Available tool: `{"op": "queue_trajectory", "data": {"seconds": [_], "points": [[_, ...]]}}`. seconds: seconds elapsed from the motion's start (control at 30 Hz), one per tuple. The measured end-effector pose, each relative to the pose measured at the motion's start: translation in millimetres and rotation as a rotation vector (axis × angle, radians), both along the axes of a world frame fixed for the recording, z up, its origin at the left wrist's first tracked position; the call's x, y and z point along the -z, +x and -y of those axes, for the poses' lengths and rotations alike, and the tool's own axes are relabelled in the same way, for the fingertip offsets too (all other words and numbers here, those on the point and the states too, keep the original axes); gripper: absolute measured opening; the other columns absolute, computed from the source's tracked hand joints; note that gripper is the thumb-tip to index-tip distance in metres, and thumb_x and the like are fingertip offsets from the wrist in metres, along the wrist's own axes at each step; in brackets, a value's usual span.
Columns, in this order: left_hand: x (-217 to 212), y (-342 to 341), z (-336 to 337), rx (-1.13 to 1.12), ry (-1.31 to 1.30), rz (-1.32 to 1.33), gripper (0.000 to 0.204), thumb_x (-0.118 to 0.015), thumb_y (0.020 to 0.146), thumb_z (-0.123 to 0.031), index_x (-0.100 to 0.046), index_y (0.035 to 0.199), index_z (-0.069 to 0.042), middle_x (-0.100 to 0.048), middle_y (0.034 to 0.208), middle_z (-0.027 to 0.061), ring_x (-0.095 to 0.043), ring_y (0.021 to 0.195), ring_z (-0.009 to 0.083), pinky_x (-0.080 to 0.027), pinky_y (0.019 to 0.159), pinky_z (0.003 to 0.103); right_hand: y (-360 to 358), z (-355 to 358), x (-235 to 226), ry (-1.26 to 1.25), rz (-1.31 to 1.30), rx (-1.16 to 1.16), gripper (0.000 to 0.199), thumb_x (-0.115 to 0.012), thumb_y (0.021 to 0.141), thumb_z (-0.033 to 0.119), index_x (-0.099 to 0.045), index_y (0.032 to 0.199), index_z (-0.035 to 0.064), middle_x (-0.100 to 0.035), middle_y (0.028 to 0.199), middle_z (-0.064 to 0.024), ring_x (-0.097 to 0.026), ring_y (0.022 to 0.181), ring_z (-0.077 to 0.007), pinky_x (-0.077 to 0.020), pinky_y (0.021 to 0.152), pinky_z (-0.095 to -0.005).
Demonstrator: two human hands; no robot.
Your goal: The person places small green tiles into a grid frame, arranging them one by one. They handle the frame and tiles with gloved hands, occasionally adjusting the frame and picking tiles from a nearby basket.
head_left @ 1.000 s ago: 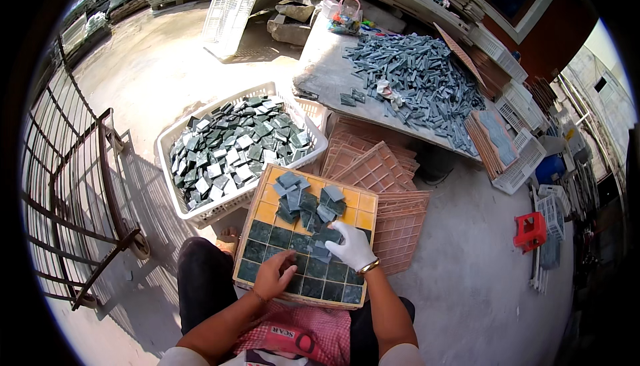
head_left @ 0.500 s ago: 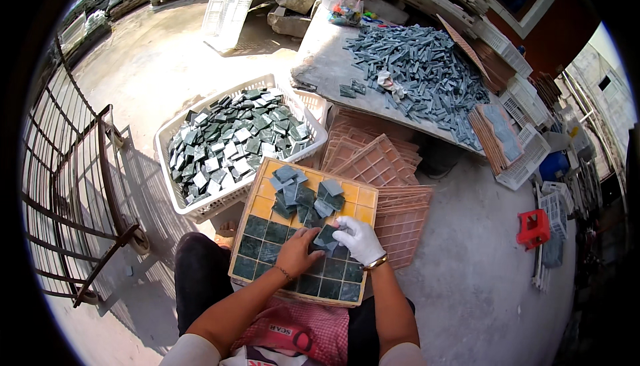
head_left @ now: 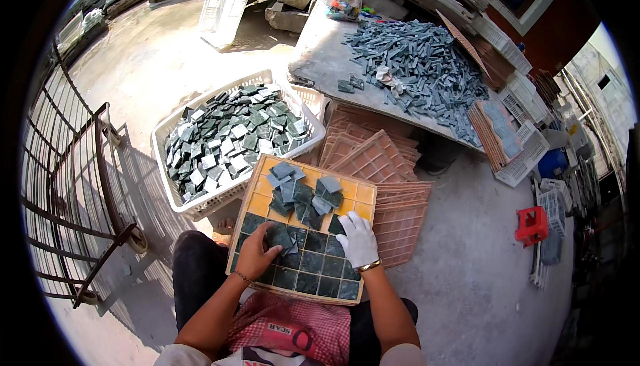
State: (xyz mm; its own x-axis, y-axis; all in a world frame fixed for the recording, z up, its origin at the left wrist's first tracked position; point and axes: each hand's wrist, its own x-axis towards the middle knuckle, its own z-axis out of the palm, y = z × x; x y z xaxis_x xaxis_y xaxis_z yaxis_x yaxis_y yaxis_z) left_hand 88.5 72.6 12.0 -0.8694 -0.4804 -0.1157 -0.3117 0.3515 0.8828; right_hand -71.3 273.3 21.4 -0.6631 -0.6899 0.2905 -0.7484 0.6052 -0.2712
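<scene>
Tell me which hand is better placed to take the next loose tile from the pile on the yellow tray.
Probably the right hand: its white glove lies just below the loose tile pile on the yellow grid tray. The bare left hand sits lower, on a dark tile.

Yellow gridded tray (head_left: 363, 196) lying flat under both hands, near rows filled with dark green square tiles (head_left: 313, 266), loose tile pile (head_left: 300, 196) just beyond the fingers

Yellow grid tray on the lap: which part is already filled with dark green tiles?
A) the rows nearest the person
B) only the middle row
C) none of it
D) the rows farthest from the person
A: in the yellow grid tray the near rows hold seated dark green tiles, while the far rows show bare yellow cells under a loose pile of tiles.
</scene>
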Motion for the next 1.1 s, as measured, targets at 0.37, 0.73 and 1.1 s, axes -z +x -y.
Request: {"op": "queue_trajectory", "data": {"seconds": [0.37,0.73,1.1], "points": [[0,-1,-12,0.086,-0.344,0.018,0.066,-0.076,0.062,-0.018,-0.043,0.117,-0.005,-0.045,0.112,0.015,-0.054,0.096,0.0358,-0.047,0.078,0.04,-24,2,2,0.099,0.313,0.007,0.043,-0.07,0.067,0.013,-0.053,0.106,0.0082,-0.054,0.107,-0.0099,-0.054,0.095,-0.0314,-0.045,0.082,-0.0397],[6,2,0,0.22,-0.25,-0.051,0.056,-0.072,0.063,-0.013,-0.046,0.111,-0.003,-0.048,0.108,0.0167,-0.052,0.098,0.0366,-0.046,0.08,0.039,44,54,-8,0.125,0.296,-0.431,0.064,-0.07,0.07,0.019,-0.041,0.126,0.0069,-0.05,0.12,-0.0123,-0.052,0.102,-0.0311,-0.0443,0.088,-0.0372],[18,6,21,0.143,-0.148,-0.177,0.052,-0.071,0.063,-0.012,-0.049,0.109,-0.002,-0.05,0.107,0.0166,-0.051,0.101,0.0339,-0.042,0.087,0.036,8,22,-25,-0.015,0.365,-0.202,0.032,-0.06,0.074,0.016,-0.055,0.104,0.0058,-0.057,0.1,-0.0144,-0.057,0.087,-0.0304,-0.0474,0.076,-0.0382]]}}
